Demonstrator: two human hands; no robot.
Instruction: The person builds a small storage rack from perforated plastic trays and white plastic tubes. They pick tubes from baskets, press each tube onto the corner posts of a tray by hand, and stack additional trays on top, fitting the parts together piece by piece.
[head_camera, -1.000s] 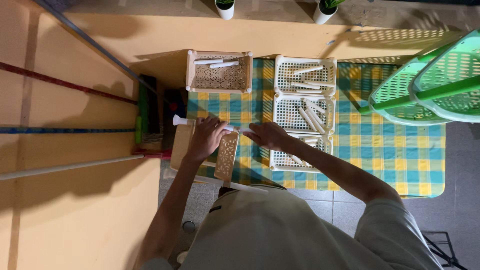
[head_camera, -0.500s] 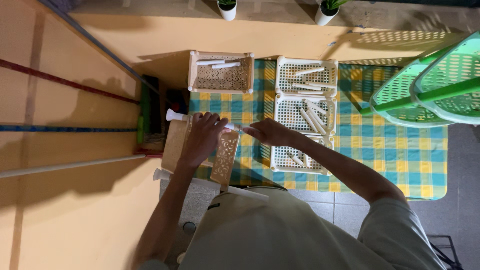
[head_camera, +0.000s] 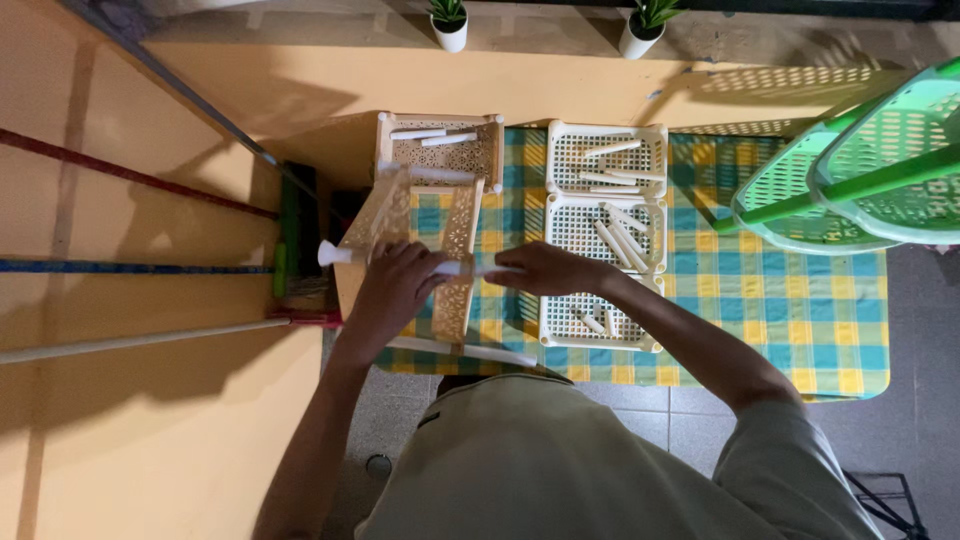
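A checked blue-and-yellow tablecloth (head_camera: 800, 320) carries white lattice trays (head_camera: 605, 225) holding white tubes (head_camera: 620, 235).

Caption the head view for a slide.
Both hands, left and right, hold a white rod against a beige lattice shelf.

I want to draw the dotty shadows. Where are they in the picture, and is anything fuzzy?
Head view: the green baskets cast a dotted, hole-patterned shadow on the orange wall above them; a broad soft shadow lies on that wall behind the beige lattice tray. The light is warm and dim, with no glare. The left hand and right hand on the white tube look slightly soft; the checked cloth stays fairly sharp.
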